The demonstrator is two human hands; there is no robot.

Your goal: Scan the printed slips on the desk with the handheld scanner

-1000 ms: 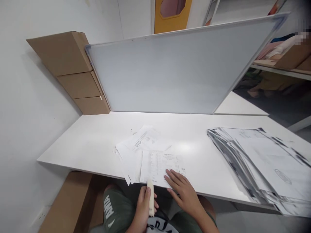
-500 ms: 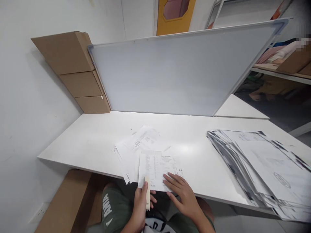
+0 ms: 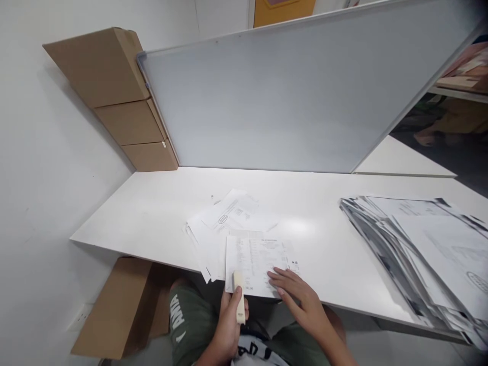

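Observation:
My left hand (image 3: 227,325) is closed around a slim cream stapler (image 3: 239,300), thumb on top. The stapler's far end overlaps the near left edge of a printed sheet (image 3: 259,256); whether the paper sits between its jaws cannot be made out. That sheet lies at the table's front edge, sticking out slightly over it. My right hand (image 3: 299,300) rests with spread fingers on the sheet's near right corner. Just beyond and to the left, a loose spread of printed papers (image 3: 213,239) lies partly under the sheet.
A thick pile of printed sheets (image 3: 430,254) covers the right of the white table (image 3: 152,213). A whiteboard (image 3: 267,101) stands along the back edge, beside stacked cardboard boxes (image 3: 102,76). An open carton (image 3: 114,305) sits below on the left, near my legs.
The camera view has tilted down and shifted a little, so everything sits differently in the picture. Both hands keep nearly the same places on the stapler and the sheet.

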